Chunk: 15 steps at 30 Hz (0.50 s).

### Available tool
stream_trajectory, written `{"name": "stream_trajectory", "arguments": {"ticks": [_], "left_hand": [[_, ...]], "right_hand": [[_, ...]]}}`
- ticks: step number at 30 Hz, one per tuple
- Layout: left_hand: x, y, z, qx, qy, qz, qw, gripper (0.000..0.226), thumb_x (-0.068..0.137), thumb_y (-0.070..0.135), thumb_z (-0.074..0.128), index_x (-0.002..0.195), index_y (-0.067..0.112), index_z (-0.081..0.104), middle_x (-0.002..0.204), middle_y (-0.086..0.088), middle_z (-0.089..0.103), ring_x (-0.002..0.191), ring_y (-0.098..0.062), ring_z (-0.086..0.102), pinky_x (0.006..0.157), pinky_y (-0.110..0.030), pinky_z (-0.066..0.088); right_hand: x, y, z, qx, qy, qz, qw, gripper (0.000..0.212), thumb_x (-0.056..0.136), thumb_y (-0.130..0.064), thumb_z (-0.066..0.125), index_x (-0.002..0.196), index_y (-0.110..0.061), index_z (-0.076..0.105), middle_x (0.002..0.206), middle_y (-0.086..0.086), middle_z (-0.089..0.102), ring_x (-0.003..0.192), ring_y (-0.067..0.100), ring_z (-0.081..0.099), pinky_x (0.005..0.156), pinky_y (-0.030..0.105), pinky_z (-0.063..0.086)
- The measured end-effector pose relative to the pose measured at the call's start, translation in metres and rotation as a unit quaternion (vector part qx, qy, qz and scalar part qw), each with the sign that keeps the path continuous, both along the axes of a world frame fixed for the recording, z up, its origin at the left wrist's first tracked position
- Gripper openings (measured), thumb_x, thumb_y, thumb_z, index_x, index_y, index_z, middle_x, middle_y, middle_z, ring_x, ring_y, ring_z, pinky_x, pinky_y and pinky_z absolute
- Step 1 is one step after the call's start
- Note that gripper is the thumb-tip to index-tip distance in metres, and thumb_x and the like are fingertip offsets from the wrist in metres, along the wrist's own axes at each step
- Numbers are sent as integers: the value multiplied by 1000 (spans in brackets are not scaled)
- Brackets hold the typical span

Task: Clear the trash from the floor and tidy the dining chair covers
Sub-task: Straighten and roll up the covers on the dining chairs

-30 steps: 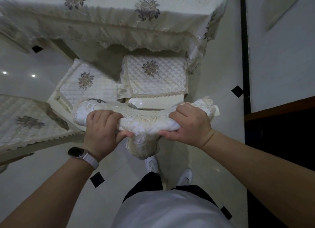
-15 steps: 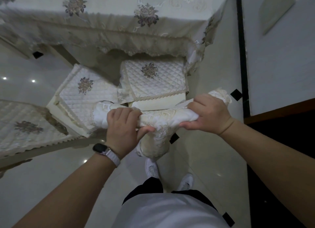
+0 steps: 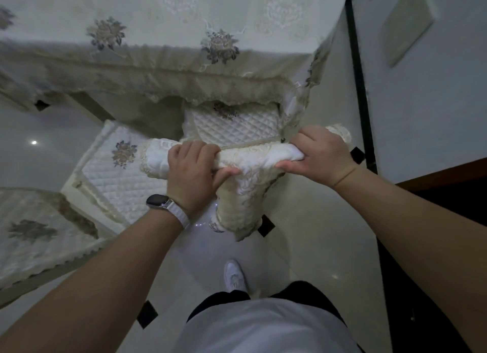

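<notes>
Both hands point(image 3: 192, 173) point(image 3: 320, 155) grip the chair-back cover point(image 3: 253, 162).

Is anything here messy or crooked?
Yes. The lacy chair back cover is scrunched into a roll along the chair's top, where the left hand and right hand grip it, instead of lying flat. The tablecloth hem also sags onto the quilted seat cushion.

The first chair seat point(image 3: 237, 130) lies partly under the near edge of the worktop point(image 3: 158, 10); the second chair seat point(image 3: 123, 178) stands before the worktop, leftward.
</notes>
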<state>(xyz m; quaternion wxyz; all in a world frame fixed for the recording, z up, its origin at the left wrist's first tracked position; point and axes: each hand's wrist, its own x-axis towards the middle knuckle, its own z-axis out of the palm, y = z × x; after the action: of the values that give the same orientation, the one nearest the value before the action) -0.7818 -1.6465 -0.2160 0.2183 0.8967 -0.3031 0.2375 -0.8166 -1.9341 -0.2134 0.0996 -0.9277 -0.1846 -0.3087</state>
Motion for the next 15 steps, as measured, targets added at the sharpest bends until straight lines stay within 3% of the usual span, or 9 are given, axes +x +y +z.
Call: {"name": "stream_trajectory", "arguments": {"ticks": [5,15], "left_hand": [[45,0,3,7,-2,0,1000,56,90,68,43,94,13,53,83,-9,60,83,-25,49,79,-42,36],[124,-25,29,52,6,42,998,64,95,67,33,94,10,62,87,-8,62,84,-30,58,81,-41,34]], "right_hand": [[37,4,3,13,2,-24,1000,62,85,-66,55,70,-6,61,65,10,53,58,28,52,45,33,43],[127,-17,13,56,-36,-34,997,63,85,-71,53,63,-11,58,63,7,54,59,26,54,45,32,41]]}}
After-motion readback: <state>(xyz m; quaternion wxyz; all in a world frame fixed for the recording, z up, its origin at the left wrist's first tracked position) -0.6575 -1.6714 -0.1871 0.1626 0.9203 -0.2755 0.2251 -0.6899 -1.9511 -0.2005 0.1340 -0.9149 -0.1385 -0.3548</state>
